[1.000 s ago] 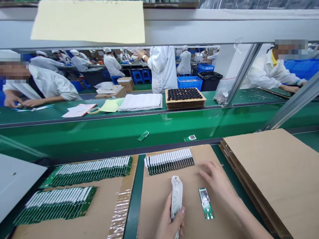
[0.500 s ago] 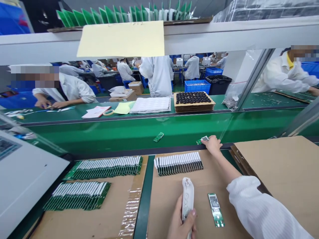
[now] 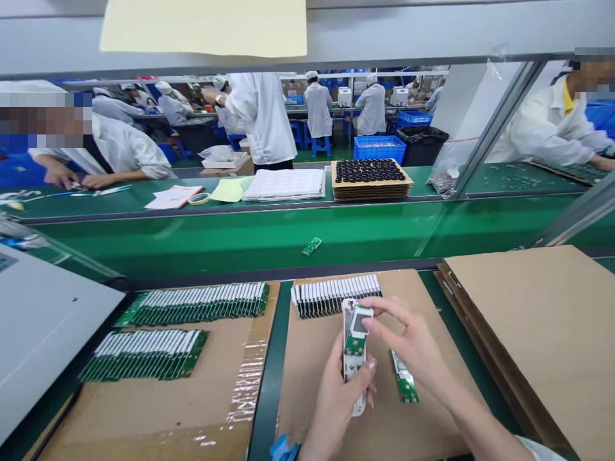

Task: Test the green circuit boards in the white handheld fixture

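Note:
My left hand is closed around a white plastic casing, held tilted upright above the cardboard. Between the thumb and fingers of my right hand is a small green circuit board with a grey screen in a white frame. That board lies over the open face of the casing; whether it is seated cannot be seen. Partly behind my right hand, another circuit board rests on the cardboard sheet. Just beyond my hands stands a row of white-topped boards.
Two rows of green boards, a far one and a near one, stand on the left cardboard. One small board lies on the green belt. Stacked cardboard is at right, a white box at left. Co-workers sit across.
My right hand has come back from the belt's edge with the circuit board, bringing it onto the casing in my left hand. The view has tilted downward.

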A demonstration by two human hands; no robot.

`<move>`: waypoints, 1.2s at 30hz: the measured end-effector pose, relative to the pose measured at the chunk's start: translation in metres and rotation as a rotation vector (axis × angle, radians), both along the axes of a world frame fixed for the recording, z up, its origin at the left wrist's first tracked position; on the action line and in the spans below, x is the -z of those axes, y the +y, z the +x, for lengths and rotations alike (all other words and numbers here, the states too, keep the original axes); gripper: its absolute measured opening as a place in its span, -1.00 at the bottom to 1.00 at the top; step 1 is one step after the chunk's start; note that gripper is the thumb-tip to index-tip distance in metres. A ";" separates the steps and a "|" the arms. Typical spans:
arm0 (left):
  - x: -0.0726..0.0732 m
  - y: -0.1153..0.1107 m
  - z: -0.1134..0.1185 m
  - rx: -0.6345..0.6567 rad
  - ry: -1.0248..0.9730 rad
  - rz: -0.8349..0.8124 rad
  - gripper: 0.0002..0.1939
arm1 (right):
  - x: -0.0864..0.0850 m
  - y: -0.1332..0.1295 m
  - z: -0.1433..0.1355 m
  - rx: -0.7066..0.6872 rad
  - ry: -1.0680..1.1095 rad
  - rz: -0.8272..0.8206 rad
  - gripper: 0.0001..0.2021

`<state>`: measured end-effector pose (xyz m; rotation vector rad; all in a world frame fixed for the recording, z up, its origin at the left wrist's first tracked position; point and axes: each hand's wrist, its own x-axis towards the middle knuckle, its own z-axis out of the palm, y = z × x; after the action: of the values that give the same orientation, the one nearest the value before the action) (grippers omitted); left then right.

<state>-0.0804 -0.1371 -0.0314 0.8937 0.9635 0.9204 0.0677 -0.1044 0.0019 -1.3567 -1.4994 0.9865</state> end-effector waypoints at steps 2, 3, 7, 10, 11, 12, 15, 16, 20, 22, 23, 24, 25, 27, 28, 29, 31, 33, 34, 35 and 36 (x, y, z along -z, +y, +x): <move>-0.006 -0.003 0.002 0.018 -0.022 -0.019 -0.41 | 0.005 -0.007 0.000 -0.012 -0.022 -0.014 -0.76; -0.009 -0.005 0.003 0.020 -0.030 -0.025 -0.44 | 0.007 -0.009 0.001 -0.018 -0.038 -0.005 -0.76; -0.016 -0.010 0.007 0.001 -0.029 -0.018 -0.55 | 0.004 -0.010 0.006 -0.044 -0.106 0.080 -0.78; -0.016 -0.011 0.009 0.017 -0.042 -0.015 -0.54 | 0.002 -0.011 0.007 -0.051 -0.127 0.102 -0.77; -0.016 -0.011 0.009 0.027 -0.048 -0.019 -0.53 | 0.002 -0.011 0.007 -0.042 -0.130 0.110 -0.77; -0.016 -0.011 0.009 0.034 -0.053 -0.023 -0.53 | 0.004 -0.012 0.006 -0.029 -0.135 0.123 -0.76; -0.018 -0.015 0.012 0.015 -0.046 -0.031 -0.62 | 0.007 -0.014 0.005 -0.004 -0.174 0.176 -0.74; -0.019 -0.016 0.013 0.001 -0.044 -0.035 -0.66 | 0.008 -0.015 0.006 -0.012 -0.187 0.185 -0.72; -0.023 -0.023 0.019 -0.051 -0.060 -0.078 -0.74 | 0.000 -0.020 0.012 -0.109 -0.173 0.131 -0.62; -0.025 -0.026 0.022 -0.070 -0.088 -0.106 -0.74 | -0.006 -0.022 0.015 -0.153 -0.150 0.084 -0.56; -0.026 -0.027 0.024 -0.076 -0.104 -0.115 -0.74 | -0.009 -0.023 0.017 -0.168 -0.138 0.061 -0.55; -0.027 -0.028 0.025 -0.082 -0.117 -0.122 -0.73 | -0.011 -0.024 0.018 -0.178 -0.126 0.040 -0.54; -0.028 -0.029 0.026 -0.086 -0.127 -0.126 -0.72 | -0.013 -0.024 0.020 -0.185 -0.114 0.022 -0.54; -0.031 -0.030 0.028 -0.084 -0.135 -0.137 -0.70 | -0.017 -0.025 0.022 -0.194 -0.093 -0.009 -0.55; -0.032 -0.030 0.029 -0.080 -0.136 -0.143 -0.69 | -0.018 -0.025 0.023 -0.197 -0.086 -0.017 -0.55; -0.033 -0.030 0.029 -0.076 -0.138 -0.148 -0.68 | -0.019 -0.026 0.023 -0.196 -0.082 -0.018 -0.55; -0.036 -0.031 0.030 -0.074 -0.141 -0.153 -0.67 | -0.020 -0.026 0.025 -0.194 -0.078 -0.014 -0.55; -0.038 -0.031 0.031 -0.077 -0.139 -0.159 -0.66 | -0.021 -0.027 0.025 -0.186 -0.076 -0.003 -0.55; -0.039 -0.031 0.032 -0.079 -0.138 -0.165 -0.65 | -0.021 -0.027 0.025 -0.183 -0.077 0.003 -0.55; -0.039 -0.031 0.032 -0.082 -0.138 -0.172 -0.64 | -0.022 -0.028 0.026 -0.181 -0.080 0.008 -0.55; -0.040 -0.031 0.032 -0.085 -0.140 -0.179 -0.63 | -0.022 -0.028 0.026 -0.178 -0.082 0.013 -0.54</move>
<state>-0.0479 -0.1685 0.0082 0.6323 0.9521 0.9405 0.0934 -0.1321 0.0235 -1.2842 -1.7089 1.0401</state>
